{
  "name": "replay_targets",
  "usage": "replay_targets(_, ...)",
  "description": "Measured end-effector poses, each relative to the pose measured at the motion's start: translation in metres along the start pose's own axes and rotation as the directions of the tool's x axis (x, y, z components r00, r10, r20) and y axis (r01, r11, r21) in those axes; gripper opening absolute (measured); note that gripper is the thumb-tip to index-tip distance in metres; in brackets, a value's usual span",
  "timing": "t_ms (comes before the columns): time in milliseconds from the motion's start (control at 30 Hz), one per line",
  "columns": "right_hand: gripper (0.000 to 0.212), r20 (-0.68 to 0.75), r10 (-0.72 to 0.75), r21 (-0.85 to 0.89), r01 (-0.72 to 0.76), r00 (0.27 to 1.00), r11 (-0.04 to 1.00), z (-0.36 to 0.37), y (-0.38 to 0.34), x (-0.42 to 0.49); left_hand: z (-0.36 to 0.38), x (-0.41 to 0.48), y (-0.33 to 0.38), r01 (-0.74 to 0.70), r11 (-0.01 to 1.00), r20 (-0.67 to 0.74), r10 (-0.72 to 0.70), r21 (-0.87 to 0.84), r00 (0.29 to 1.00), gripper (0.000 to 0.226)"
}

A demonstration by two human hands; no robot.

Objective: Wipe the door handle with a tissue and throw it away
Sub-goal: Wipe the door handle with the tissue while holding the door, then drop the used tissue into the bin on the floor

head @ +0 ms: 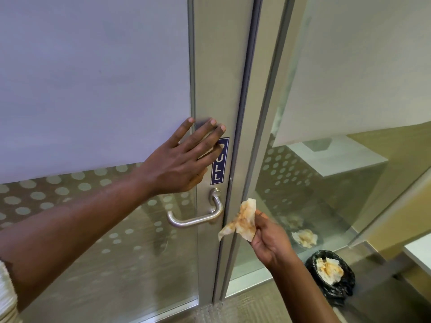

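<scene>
A brushed-metal lever door handle (194, 217) sticks out from the aluminium door frame (221, 66), below a blue PULL sticker (220, 162). My left hand (184, 159) lies flat against the frame just above the handle, fingers spread, holding nothing. My right hand (268, 236) is to the right of the handle and pinches a crumpled tissue (242, 221) with orange-brown stains. The tissue hangs a short way from the handle and does not touch it.
A small bin lined with a black bag (335, 292) stands on the floor at the lower right, with a stained tissue (328, 269) inside it. Frosted glass panels with dots flank the door. A reflection of the bin's tissue (304, 237) shows in the side glass.
</scene>
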State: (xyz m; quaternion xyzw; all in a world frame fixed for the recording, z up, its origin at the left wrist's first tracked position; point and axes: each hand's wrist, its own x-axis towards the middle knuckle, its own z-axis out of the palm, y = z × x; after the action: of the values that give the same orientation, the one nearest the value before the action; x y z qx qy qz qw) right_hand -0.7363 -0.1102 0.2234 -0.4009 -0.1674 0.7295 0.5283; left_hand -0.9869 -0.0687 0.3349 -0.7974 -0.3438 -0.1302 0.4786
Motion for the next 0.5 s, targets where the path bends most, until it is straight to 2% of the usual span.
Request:
replay_targets(100,0.019,-0.035,-0.053,-0.216,0.044,0.998,0.975,-0.017,-0.018,-0.003,0.001,0.006,0.017,0.069,0.997,-0.012,-0.070,-0.028,0.998,0.054)
replay_targets(167,0.021,-0.070,-0.070,-0.286,0.047,0.995,0.957,-0.030,-0.029,-0.004,0.003,0.015,0.033,0.092,0.995,-0.004,-0.093,-0.048,0.996,0.055)
replay_targets(300,0.022,-0.148,-0.085,-0.347,0.029,0.985,0.938,-0.048,-0.046,-0.004,0.011,0.028,0.067,0.114,0.989,0.015,-0.113,-0.097,0.994,0.059)
replay_targets(500,0.026,-0.162,-0.143,-0.366,0.075,0.976,0.928,-0.090,-0.095,-0.003,0.023,0.073,0.127,0.124,0.972,0.053,-0.116,-0.198,0.992,0.062)
